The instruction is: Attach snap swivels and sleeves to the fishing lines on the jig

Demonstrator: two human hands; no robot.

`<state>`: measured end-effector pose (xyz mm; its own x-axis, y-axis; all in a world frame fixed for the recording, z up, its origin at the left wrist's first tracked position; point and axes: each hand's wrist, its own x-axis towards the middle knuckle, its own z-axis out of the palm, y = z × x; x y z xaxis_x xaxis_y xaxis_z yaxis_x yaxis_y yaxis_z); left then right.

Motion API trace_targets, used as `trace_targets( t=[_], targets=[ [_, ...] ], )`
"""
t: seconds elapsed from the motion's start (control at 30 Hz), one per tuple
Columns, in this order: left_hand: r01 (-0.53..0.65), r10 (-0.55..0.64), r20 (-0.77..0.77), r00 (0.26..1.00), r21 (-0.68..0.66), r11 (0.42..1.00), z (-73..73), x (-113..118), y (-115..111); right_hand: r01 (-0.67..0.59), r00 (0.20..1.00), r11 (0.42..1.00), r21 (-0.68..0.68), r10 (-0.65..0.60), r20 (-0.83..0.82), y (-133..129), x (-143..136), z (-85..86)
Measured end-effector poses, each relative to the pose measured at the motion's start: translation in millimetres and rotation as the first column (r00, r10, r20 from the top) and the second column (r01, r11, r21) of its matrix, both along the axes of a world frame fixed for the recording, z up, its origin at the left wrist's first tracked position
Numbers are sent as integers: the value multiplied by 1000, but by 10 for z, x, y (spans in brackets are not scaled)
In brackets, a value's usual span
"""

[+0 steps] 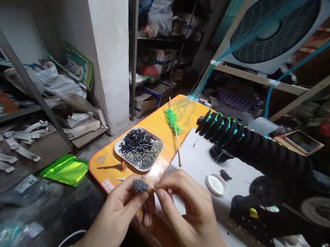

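Left hand [117, 211] is pinching gray cluster [141, 184]; right hand [192, 205] is pinching just beside, contents unclear; tray [117, 150] lying beyond.

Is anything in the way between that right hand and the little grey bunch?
Nothing that I can make out: the right hand is close beside the grey bunch, held in the left hand. The tray sits beyond both hands, not between them.

A smooth orange tabletop [150, 120] gleamed, glossy like the small black pieces [137, 142] and foil-like green pouch [66, 169]; the grey cluster [140, 184] looked rough and matt, the thin stick [178, 151] wooden, the box [144, 105] dull cardboard.
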<state>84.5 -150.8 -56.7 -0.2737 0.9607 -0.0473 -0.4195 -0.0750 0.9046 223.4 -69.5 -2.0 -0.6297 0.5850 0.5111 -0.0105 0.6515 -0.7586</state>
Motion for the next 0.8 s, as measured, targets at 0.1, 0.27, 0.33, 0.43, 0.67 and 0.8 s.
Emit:
trace_targets(
  t=[0.1, 0.27, 0.33, 0.43, 0.67, 0.8],
  targets=[
    [-9, 10, -33, 999, 48, 999, 14, -15, -20, 14, 998, 996, -90, -19, -63, 41, 44, -23],
    [-86, 88, -11, 996, 103, 991, 103, -115, -39, -105, 933, 847, -522, -98, -346, 179, 158, 39],
    [-128, 131, -27, 991, 92, 987, 137, -156, -39, -90, 915, 806, -585, -165, -368, 215, 186, 83],
    [-133, 140, -54, 989, 116, 984, 143, -205, -45, -137, 884, 755, -641, -199, -424, 215, 189, 129],
    [21, -22, 141, 990, 9, 1000, 72, -37, -34, -6, 998, 957, -290, -13, -65, 43, 105, 119],
    [82, -77, 205, 976, -18, 996, 59, 126, -20, 78, 997, 996, -47, -79, -13, 1, 66, 56]
  ],
)
